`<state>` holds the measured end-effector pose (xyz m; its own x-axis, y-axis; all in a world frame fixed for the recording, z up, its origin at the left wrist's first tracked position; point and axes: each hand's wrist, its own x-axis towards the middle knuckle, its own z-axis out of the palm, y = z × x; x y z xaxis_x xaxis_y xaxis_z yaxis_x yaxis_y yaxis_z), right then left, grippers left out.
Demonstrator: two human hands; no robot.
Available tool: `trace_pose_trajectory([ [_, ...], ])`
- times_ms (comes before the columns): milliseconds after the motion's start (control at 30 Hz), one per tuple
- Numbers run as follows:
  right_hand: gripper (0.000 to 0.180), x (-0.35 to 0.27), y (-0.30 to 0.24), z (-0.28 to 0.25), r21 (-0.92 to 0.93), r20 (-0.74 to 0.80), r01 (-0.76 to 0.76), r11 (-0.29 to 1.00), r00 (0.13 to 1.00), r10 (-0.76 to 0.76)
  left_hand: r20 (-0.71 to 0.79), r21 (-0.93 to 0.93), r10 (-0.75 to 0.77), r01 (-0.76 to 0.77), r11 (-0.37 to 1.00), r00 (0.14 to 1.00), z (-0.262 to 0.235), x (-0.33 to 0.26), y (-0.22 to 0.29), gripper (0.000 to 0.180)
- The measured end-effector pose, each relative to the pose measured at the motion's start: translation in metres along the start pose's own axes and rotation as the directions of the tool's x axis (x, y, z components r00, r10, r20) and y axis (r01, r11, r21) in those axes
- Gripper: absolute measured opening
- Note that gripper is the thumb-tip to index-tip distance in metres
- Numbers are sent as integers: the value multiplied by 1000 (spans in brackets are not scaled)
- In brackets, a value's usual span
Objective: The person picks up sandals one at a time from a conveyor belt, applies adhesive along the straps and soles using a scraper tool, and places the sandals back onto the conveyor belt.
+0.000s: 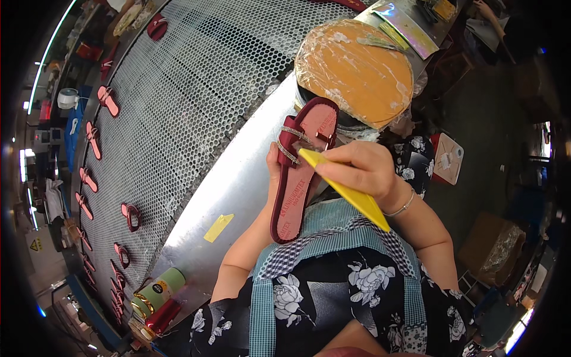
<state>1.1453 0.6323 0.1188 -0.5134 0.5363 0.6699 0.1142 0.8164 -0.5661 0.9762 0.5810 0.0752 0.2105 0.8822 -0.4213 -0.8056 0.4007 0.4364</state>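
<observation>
A dark red slide sandal (290, 205) with a pink insole and rhinestone-trimmed straps is held tilted in front of my body, toe end away from me. My left hand (273, 169) grips it by its left side, with most of the fingers hidden behind the sole. Pinched in my right hand (366, 169) is a flat yellow-handled brush (357, 201). Its pale tip reaches in at the straps over the insole; whether it touches there, I cannot tell.
A mesh conveyor (202, 65) runs along the left, with several sandals (93, 140) at its far side. Along its metal edge (199, 220) are yellow tape (218, 228) and a green canister (160, 291). Beyond the sandal stands a plastic-wrapped round orange-tan top (354, 71).
</observation>
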Motion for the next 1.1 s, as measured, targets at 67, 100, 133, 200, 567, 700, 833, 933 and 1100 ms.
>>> trace_pose_trajectory([
  [67, 33, 0, -2, 4, 3, 16, 27, 1000, 1000, -27, -3, -50, -37, 37, 998, 999, 4, 0, 3, 79],
  [100, 32, -2, -2, 9, 31, 20, -2, 1000, 1000, 2, 18, -17, -16, 17, 1000, 1000, 5, 1, 5, 79],
  [133, 32, -4, -2, 11, 58, 24, -32, 998, 999, 30, 40, 16, 4, -4, 1000, 999, 6, 1, 5, 79],
  [200, 32, -8, -1, 5, 78, 43, -62, 995, 997, 59, -5, 126, 24, -23, 992, 1000, 4, 2, 3, 79],
  [567, 24, -3, 19, -13, 59, -115, -172, 983, 977, 178, 227, 12, 115, -121, 993, 967, -40, 32, 10, 90],
  [700, 21, -12, 26, -24, 336, -154, -644, 687, 682, 715, 61, 352, 190, -199, 914, 980, -38, 7, 69, 79],
  [833, 20, -15, 11, 16, 106, -95, -610, 786, 780, 618, 110, 558, 400, -389, 733, 910, -102, -60, 114, 35],
  [933, 22, -14, -39, 89, -160, 59, -575, 802, 806, 589, -56, 514, 552, -450, 731, 832, -184, -127, 143, 25],
  [1100, 26, -32, -142, 246, 4, 183, -763, 647, 636, 749, -36, 471, 627, -540, 697, 778, -328, -275, 190, 33],
])
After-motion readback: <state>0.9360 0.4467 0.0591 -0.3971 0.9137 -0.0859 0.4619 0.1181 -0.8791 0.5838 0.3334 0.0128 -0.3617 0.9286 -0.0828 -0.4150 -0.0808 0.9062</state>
